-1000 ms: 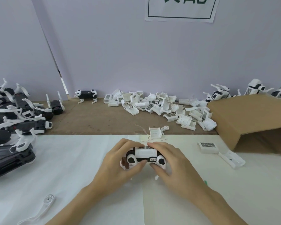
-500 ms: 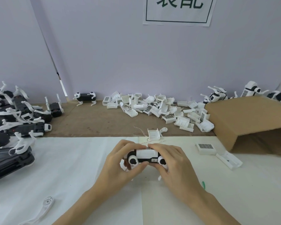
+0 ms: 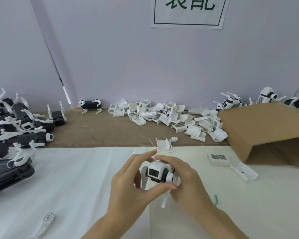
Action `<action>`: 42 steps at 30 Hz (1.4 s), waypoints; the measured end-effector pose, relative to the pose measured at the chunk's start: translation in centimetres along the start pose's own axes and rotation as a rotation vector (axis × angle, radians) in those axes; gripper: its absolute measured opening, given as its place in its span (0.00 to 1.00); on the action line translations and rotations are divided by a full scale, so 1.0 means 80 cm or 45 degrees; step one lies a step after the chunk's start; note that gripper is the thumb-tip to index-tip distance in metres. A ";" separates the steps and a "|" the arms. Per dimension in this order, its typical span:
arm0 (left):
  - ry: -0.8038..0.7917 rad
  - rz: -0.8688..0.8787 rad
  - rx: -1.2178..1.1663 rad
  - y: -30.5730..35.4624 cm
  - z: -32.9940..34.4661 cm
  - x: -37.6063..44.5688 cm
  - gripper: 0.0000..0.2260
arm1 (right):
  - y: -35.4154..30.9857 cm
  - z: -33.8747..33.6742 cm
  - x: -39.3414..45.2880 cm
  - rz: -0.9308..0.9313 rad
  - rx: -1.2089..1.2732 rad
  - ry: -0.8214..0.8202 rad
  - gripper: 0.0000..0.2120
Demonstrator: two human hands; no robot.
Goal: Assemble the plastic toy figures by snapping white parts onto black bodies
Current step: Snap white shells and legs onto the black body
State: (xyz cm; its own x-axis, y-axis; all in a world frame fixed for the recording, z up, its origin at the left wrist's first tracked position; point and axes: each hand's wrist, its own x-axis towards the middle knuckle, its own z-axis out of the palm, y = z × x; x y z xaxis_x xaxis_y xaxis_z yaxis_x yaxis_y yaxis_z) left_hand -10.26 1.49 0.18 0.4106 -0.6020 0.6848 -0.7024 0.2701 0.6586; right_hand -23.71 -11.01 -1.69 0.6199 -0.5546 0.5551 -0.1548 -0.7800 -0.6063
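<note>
Both hands' fingers grasp the toy figure, apparently facing the camera.

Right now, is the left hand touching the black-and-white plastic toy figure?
Touching. Head view: left hand thumb and fingers wrap the black-and-white toy figure.

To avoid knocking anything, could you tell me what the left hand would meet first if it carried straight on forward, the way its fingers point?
Probably the loose white shell part just beyond the left hand; depth is uncertain.
</note>
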 end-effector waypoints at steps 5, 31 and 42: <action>-0.155 -0.184 -0.268 -0.005 -0.007 0.011 0.16 | 0.004 -0.002 0.003 0.035 -0.034 0.042 0.23; -0.458 -0.109 -0.167 -0.062 -0.020 0.020 0.13 | 0.020 -0.023 0.011 0.104 0.134 -0.365 0.32; -0.125 -0.555 -0.462 -0.064 -0.015 0.025 0.22 | 0.029 -0.114 0.099 0.460 1.587 0.169 0.21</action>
State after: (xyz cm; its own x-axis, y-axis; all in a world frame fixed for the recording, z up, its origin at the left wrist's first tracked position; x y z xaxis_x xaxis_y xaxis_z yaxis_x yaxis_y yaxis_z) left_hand -5.17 -0.22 -1.49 0.5493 -0.7780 0.3049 -0.2286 0.2111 0.9504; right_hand -26.19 -19.87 6.49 0.6020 -0.7552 0.2593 0.5622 0.1702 -0.8093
